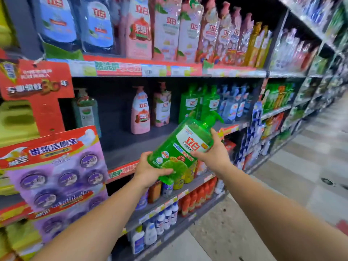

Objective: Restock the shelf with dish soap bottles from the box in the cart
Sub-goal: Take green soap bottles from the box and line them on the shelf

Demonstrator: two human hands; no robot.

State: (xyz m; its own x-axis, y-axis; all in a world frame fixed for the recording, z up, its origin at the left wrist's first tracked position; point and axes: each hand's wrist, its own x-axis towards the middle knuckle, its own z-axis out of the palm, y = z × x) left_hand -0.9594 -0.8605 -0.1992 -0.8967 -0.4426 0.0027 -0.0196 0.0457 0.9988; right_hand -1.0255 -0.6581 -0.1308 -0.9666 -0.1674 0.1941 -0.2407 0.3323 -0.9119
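Observation:
A green dish soap bottle [181, 146] with a pump top is held tilted in front of the middle shelf [124, 146], its pump pointing up and to the right. My left hand [150, 169] grips its base from below. My right hand [211, 151] grips its upper right side near the label. On the shelf behind stand more green bottles [199, 106], two pink bottles [141, 112] and one dark green bottle [85, 110]. The box and the cart are out of view.
Purple hanging packs [56, 174] on a red display strip jut out at the left. Blue bottles [231, 106] stand right of the green ones. Pink and blue bottles fill the upper shelf [150, 69]. Lower shelves hold small bottles. The tiled aisle floor [291, 176] runs off to the right.

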